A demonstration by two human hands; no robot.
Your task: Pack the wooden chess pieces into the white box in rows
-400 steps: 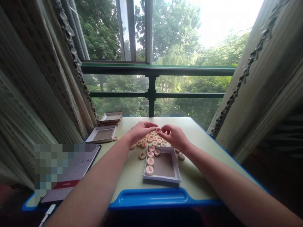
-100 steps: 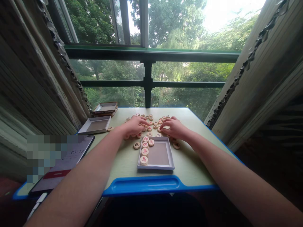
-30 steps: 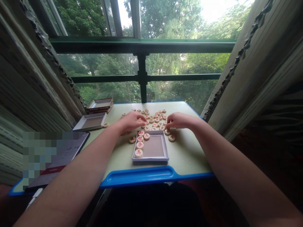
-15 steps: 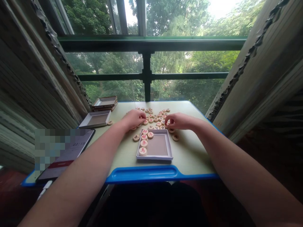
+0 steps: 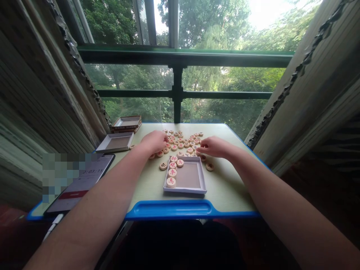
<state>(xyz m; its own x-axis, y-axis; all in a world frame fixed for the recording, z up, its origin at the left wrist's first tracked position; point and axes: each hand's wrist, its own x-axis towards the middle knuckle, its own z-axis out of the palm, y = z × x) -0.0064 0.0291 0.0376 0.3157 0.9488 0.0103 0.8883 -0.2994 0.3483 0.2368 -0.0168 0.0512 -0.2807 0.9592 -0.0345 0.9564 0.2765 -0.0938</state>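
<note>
The step in hand looks to be picking through the loose xiangqi pieces [image 5: 181, 146], which are spread on the tabletop [image 5: 230, 191] beyond the near white tray [image 5: 184, 191]. Inside that tray lie five red pieces: the general [image 5: 173, 159], cannon [image 5: 172, 165], chariot [image 5: 172, 173] and horse [image 5: 171, 182] in a column along its left wall, with a second horse [image 5: 180, 163] beside the column. A black cannon [image 5: 162, 165] lies just left of the tray. The left hand [image 5: 154, 141] is beyond the tray and to its left, the right hand [image 5: 215, 146] beyond it and to its right, both with fingers bent down at the pieces. Whether either grip has closed on one, I cannot tell. The next move, I judge, calls for pinching a single piece by its rim without nudging its close neighbours, and for clearing the tray's far wall if it is to join the column.
</note>
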